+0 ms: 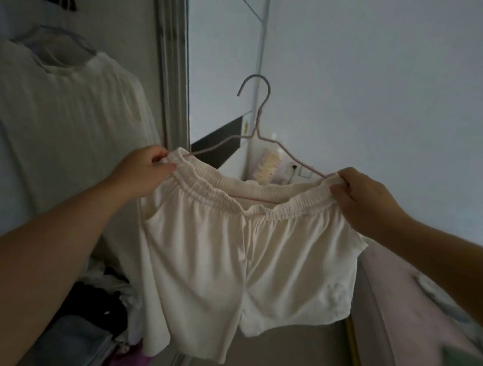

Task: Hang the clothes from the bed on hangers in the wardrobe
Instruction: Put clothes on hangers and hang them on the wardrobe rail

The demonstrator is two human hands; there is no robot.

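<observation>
So the person's got a pair of cream shorts held up in mid-air on a thin pink hanger, hook pointing up. Left hand pinches the elastic waistband at the hanger's left end, right hand pinches it at the right end, so the waistband's stretched between them. To the left, in the wardrobe, a pale top hangs on another hanger, with a heap of folded clothes below it. The pink bed's edge shows at lower right.
</observation>
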